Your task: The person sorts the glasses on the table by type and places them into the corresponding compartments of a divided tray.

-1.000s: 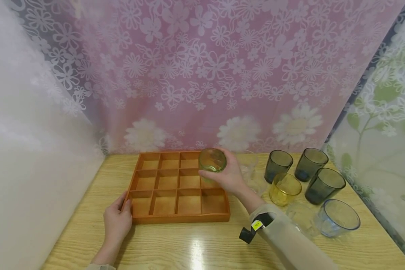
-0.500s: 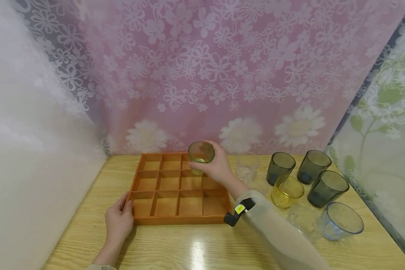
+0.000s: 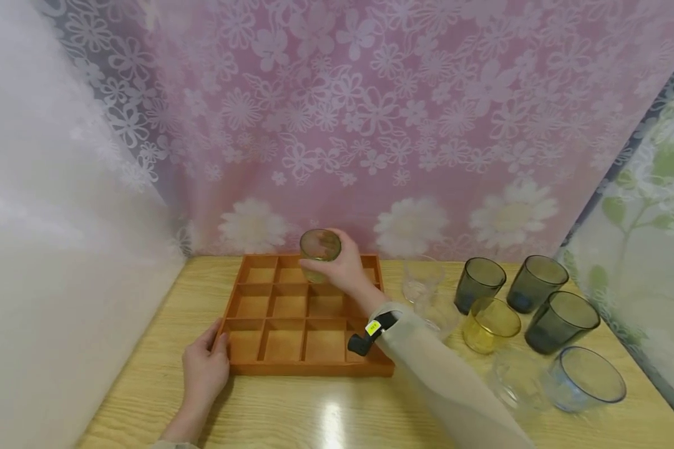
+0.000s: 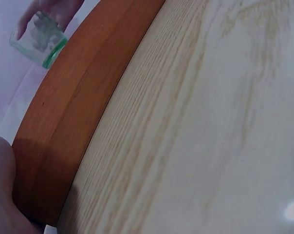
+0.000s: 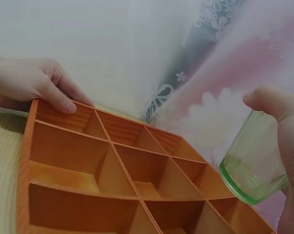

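My right hand grips a clear green drinking glass, thumb and fingers around its side. The glass hangs above the back row of an orange-brown wooden compartment tray. In the right wrist view the green glass is slightly tilted, its thick green base over the far dividers. My left hand holds the tray's front left corner, the thumb over the rim and the other fingers outside the wall. The left wrist view shows the tray's outer wall on the wood-grain table, with part of the left hand at the lower left.
To the right of the tray stand three dark grey glasses, a yellow glass, a blue-rimmed glass and several clear glasses. A flowered curtain hangs behind the table, with pale cloth on both sides.
My right hand has carried the green glass left and toward the back of the tray. My left hand stays at the tray's corner. The head view has shifted slightly.
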Tool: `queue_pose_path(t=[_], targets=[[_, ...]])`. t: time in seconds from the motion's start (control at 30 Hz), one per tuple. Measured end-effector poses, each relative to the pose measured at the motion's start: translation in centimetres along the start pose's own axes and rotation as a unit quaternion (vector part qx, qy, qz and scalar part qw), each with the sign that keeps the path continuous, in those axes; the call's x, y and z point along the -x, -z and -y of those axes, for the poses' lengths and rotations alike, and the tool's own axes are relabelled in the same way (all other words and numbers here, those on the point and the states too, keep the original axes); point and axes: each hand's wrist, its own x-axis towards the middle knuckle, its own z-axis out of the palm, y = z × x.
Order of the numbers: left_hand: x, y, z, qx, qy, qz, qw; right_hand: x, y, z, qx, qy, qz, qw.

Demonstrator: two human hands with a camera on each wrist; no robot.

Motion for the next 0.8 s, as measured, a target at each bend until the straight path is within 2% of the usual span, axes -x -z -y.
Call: queue_pose_path(t=[0.2, 0.63, 0.8], targets=[[0.1, 0.1, -0.2, 0.001, -0.003, 0.000, 1.0000, -1.4, -1.8, -1.0, -0.018, 0.002, 0.004, 0.9998], [0.0, 0.0, 0.2, 0.001, -0.006, 0.003, 1.0000, -3.0, -4.6, -2.9, 0.022, -0.039, 0.017, 0.9988], [0.0, 0.0, -0.2, -0.006, -0.005, 0.007, 0.9999, -3.4, -5.1, -3.4, 0.012, -0.040, 0.026, 0.9988]])
